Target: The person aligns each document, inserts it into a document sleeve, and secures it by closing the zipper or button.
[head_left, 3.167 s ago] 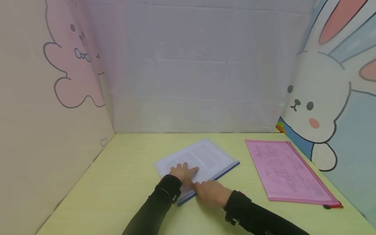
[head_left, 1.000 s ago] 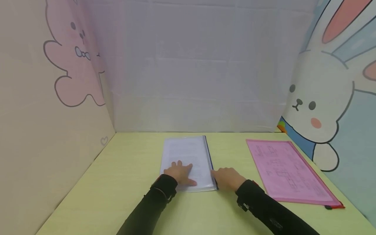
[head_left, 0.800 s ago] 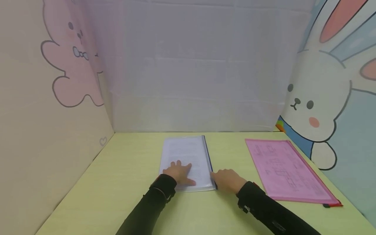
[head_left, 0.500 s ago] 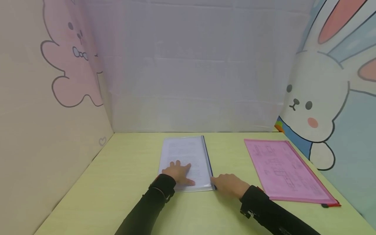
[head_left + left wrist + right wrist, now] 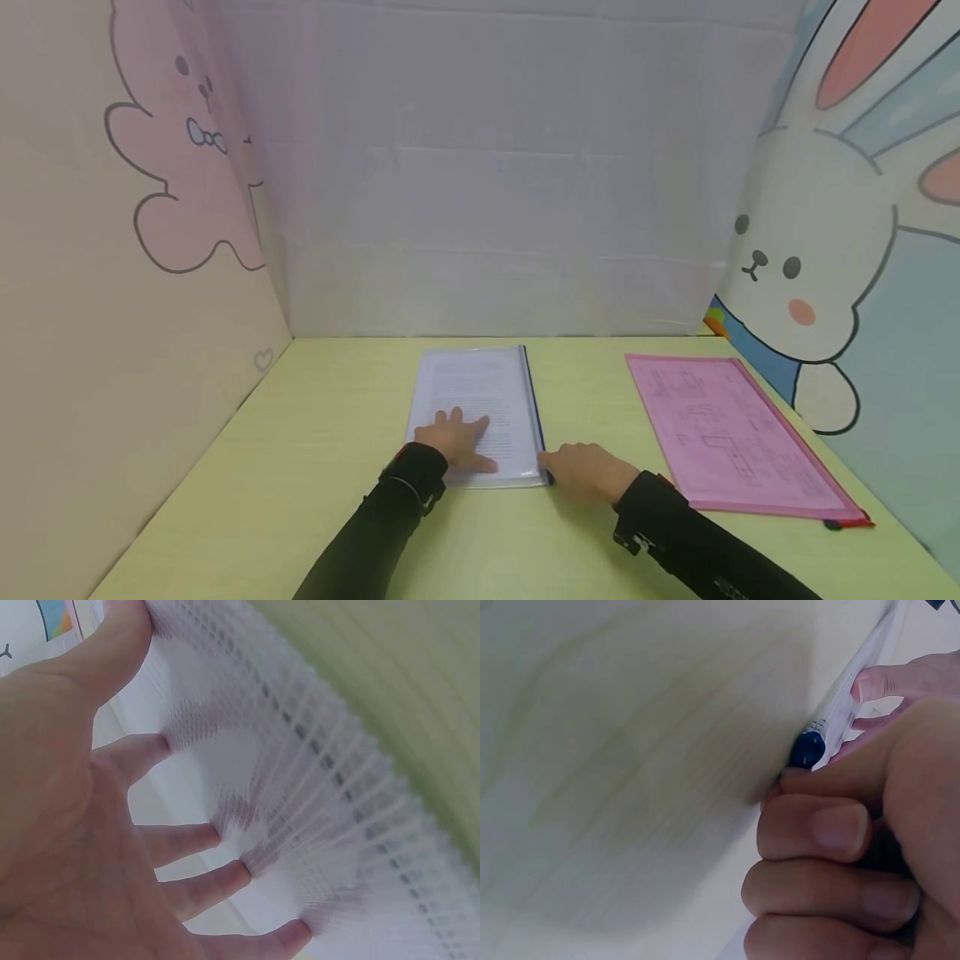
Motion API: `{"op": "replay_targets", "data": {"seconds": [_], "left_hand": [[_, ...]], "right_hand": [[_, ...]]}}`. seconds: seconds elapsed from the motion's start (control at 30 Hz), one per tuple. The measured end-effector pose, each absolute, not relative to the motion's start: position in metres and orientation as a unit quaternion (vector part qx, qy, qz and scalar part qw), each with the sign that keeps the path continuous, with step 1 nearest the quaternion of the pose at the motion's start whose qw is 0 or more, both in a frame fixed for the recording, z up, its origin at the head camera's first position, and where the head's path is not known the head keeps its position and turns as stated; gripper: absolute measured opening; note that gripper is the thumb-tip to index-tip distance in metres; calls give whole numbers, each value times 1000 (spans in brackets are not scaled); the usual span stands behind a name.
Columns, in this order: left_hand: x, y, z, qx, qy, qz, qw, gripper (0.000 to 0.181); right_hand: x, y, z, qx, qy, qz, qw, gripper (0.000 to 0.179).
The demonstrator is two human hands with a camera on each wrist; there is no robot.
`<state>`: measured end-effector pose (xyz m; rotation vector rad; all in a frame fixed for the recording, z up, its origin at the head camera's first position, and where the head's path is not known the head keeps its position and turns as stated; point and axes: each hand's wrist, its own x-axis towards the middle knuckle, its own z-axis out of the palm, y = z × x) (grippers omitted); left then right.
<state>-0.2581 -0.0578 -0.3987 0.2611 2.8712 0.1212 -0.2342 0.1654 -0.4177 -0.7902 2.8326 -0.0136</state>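
Observation:
A clear mesh zip document pouch [image 5: 486,375] holding printed sheets lies flat on the table, its blue zipper edge [image 5: 534,400] on the right. My left hand [image 5: 453,442] rests on its near half with fingers spread; the left wrist view shows the fingertips of this hand [image 5: 97,802] touching the fine mesh. Thumb and index finger of my right hand [image 5: 585,471] pinch the blue edge near the pouch's near right corner, other fingers curled. In the right wrist view, a dark blue zipper end [image 5: 808,750] shows beside the thumb and finger of that hand [image 5: 840,840].
To the right lies a pink zip pouch [image 5: 738,442] with drawings inside and a red tab [image 5: 855,524] at its near right corner. A white sheet [image 5: 495,167] hangs behind the pale yellow table [image 5: 315,483]. Cartoon-printed panels stand at both sides.
The pouch has turned from slanted to nearly straight, zipper edge now on the right. My right hand went right with that edge, then slid slightly nearer along it. The left hand stays on top.

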Motion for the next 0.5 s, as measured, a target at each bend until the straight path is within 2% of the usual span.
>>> {"op": "replay_targets", "data": {"seconds": [0.2, 0.5], "left_hand": [[-260, -57, -401, 89, 987, 39, 124, 83], [-260, -57, -402, 85, 988, 37, 121, 83]], "right_hand": [[-233, 165, -417, -258, 959, -7, 114, 28], [-227, 166, -415, -255, 959, -19, 124, 29]]}}
